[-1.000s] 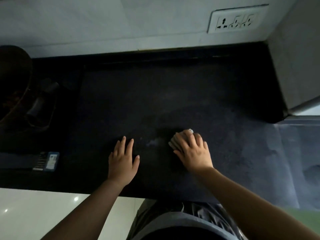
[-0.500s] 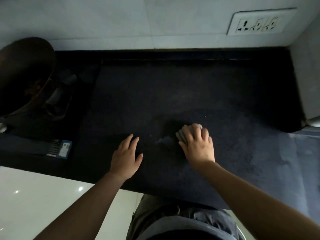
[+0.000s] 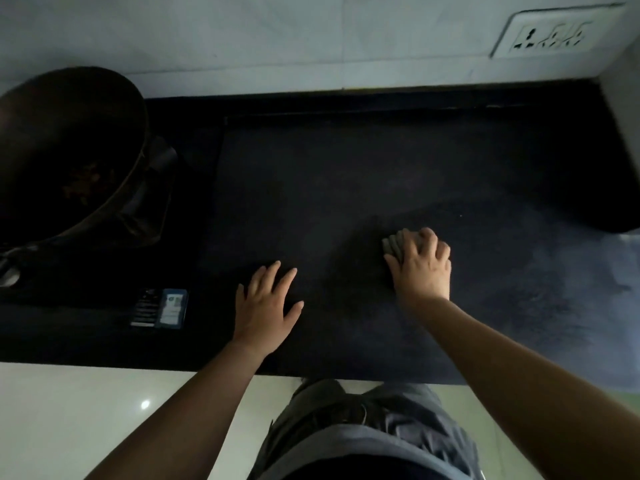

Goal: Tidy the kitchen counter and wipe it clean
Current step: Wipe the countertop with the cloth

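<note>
Pressing down on the dark surface (image 3: 346, 174), the right hand (image 3: 420, 268) sits just right of the frame's centre with its fingers bent over a small grey pad (image 3: 393, 244). The pad pokes out at the upper left of the knuckles. It is too dim to tell whether it is a folded cloth or a sponge. It lies on the surface under those fingers, near the middle of the frame.

The left hand (image 3: 265, 310) lies flat on the surface, lower and left of centre, near the front edge. Its fingers are straight and slightly spread, the thumb points out to the right, and it holds nothing. The two hands are apart, with bare surface between them.

A dark pan (image 3: 69, 140) stands at the left edge of the frame on a black stove (image 3: 86, 299). A small blue and black label (image 3: 161, 308) shows on the stove's front, just left of the left hand. A white socket plate (image 3: 550, 34) sits on the pale wall (image 3: 242, 36) at the upper right. Pale floor (image 3: 69, 410) fills the lower left, and the person's grey clothing (image 3: 374, 427) shows at the bottom centre
</note>
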